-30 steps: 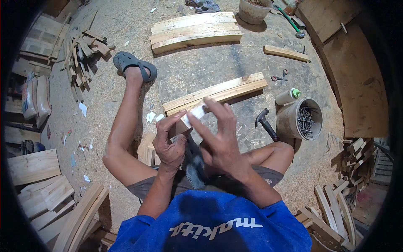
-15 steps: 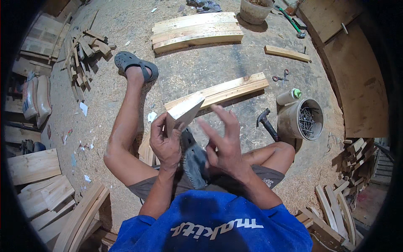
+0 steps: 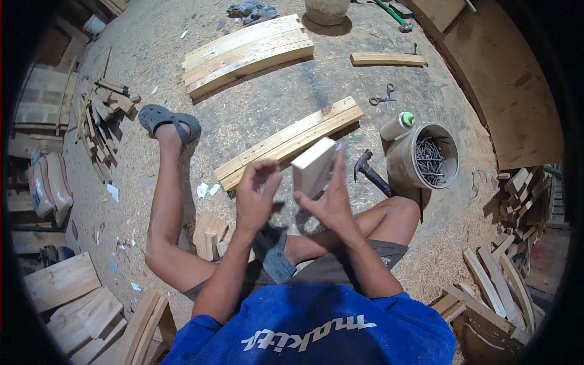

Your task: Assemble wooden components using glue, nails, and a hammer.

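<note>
The left hand [image 3: 254, 198] hovers, fingers loosely curled and free; the right hand [image 3: 331, 201] grips the wooden block [image 3: 310, 173] between thumb and fingers.

and here's the wooden block [image 3: 309, 177], just right of centre in the frame, held up in the air and sitting on a slant! its narrow top face catches the light, pale, almost white, climbing from left to right; the broad side beneath it drops into shadow, a duller greyish brown, bare wood, the lower edge partly hidden.
</note>
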`<move>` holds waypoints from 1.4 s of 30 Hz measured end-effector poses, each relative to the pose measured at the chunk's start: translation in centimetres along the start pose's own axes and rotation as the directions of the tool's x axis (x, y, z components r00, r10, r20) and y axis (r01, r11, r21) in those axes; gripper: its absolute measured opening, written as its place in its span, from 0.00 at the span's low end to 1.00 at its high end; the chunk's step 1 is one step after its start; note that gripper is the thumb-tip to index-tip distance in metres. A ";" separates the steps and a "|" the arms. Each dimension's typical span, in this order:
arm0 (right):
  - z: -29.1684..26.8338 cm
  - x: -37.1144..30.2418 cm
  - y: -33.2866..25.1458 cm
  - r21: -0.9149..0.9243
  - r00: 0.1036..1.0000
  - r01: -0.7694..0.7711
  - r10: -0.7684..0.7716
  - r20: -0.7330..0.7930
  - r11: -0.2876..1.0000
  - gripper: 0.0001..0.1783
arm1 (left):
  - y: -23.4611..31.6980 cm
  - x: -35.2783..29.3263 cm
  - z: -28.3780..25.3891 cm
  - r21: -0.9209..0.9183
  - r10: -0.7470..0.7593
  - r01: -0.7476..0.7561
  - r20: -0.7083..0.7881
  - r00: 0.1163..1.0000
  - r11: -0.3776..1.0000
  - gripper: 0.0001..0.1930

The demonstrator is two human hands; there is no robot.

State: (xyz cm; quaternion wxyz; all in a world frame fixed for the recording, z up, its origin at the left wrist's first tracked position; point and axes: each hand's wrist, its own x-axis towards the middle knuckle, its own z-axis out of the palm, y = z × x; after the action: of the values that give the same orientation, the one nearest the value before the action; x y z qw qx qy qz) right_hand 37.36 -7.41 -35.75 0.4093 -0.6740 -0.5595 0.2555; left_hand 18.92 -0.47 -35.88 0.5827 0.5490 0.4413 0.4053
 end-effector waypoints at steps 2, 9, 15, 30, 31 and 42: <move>-1.2 0.9 2.3 -0.083 0.989 -0.053 0.041 -0.139 0.995 0.76 | -2.1 4.7 0.3 0.387 0.165 -0.142 -0.026 0.986 0.911 0.22; -2.6 1.9 8.1 -0.089 0.965 -0.182 0.161 -0.207 0.979 0.75 | -8.5 15.5 2.2 0.923 -0.022 -0.219 0.238 0.971 0.317 0.34; -1.7 1.6 9.6 -0.018 0.965 -0.195 0.188 -0.182 0.981 0.76 | -7.7 19.6 -0.6 0.872 -0.131 -0.326 0.395 0.909 0.364 0.30; -0.6 0.3 6.9 -0.089 0.974 -0.065 0.044 -0.222 0.994 0.73 | 13.6 9.0 -17.6 0.252 -0.242 0.144 0.425 0.872 0.957 0.41; -0.3 0.1 6.7 -0.125 0.970 -0.034 0.003 -0.243 0.992 0.73 | 13.2 7.6 -17.8 0.015 -0.216 0.231 0.412 0.885 0.973 0.44; 0.0 -1.0 6.7 -0.070 0.973 -0.006 -0.010 -0.230 0.998 0.73 | 12.4 4.8 -10.6 -0.755 0.192 0.337 0.516 0.835 0.563 0.53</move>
State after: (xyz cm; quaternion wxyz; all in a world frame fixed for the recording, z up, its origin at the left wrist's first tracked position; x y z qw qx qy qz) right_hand 40.70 -8.65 -41.47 0.4476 -0.7124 -0.5176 0.1557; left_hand 10.29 7.96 -23.89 0.8862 0.2846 0.0392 0.3636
